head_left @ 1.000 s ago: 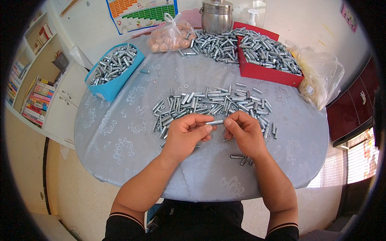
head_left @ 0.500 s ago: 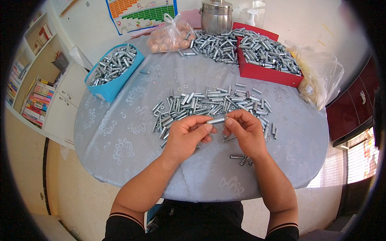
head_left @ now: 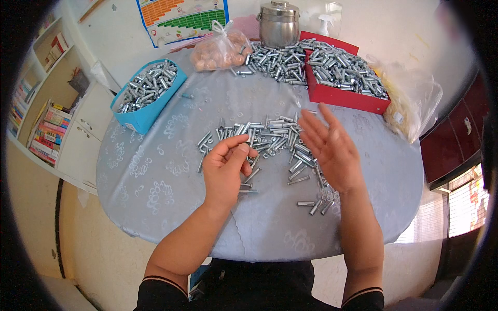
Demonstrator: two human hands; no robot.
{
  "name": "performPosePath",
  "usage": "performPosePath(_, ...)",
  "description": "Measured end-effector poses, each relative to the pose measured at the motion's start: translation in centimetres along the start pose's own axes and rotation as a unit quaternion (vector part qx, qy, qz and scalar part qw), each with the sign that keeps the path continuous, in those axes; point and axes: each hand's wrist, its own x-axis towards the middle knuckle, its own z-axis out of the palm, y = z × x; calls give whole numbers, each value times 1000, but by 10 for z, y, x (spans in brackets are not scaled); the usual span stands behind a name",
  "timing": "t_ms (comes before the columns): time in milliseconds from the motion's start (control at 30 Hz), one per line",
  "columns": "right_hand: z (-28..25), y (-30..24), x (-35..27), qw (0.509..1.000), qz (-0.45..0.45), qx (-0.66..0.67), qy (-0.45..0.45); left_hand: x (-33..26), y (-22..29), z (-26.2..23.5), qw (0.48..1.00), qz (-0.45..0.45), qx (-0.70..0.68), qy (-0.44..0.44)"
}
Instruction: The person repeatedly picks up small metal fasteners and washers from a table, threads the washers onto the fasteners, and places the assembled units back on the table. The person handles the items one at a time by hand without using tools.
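A round table covered in a pale blue-grey patterned cloth fills most of the head view, and everything else is placed from it. At its far right edge sits a red tray heaped with silvery metal pieces, and just left of that tray a loose pile of the same pieces lies on the cloth. Behind this pile, at the far rim, stands a lidded steel pot. A clear bag of brownish round items rests to the left of the pot. At the table's far left edge a blue tray holds more metal pieces. A crumpled clear plastic bag hangs off the right side.

In the middle of the table lies a scattered band of small metal sleeves, with a few strays nearer the person.

The right hand hovers over the right end of that band, palm turned inward, fingers spread and straight, holding nothing. The left hand sits over the band's left end, fingers curled in toward the thumb; it seems to pinch one small metal sleeve at the fingertips, though the piece is mostly hidden.
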Motion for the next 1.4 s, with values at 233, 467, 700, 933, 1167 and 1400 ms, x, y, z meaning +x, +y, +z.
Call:
performPosePath(233,-33,8,2,985,-62,-162,-5,-1,2,-1,1000,5,0,9)
performPosePath(467,-44,3,4,980,-88,-160,75,0,4,-2,999,26,22,26)
performPosePath(700,-54,0,7,975,-96,-175,95,4,8,-9,964,53,241,-95)
performPosePath(933,-51,-4,8,973,-86,-186,108,2,12,-8,773,191,580,-170)
performPosePath(1167,-52,-8,9,961,-22,-259,96,4,8,-8,719,172,638,-214)
performPosePath(1400,-52,-1,1,755,-101,-640,-100,4,0,-3,752,212,591,-203)
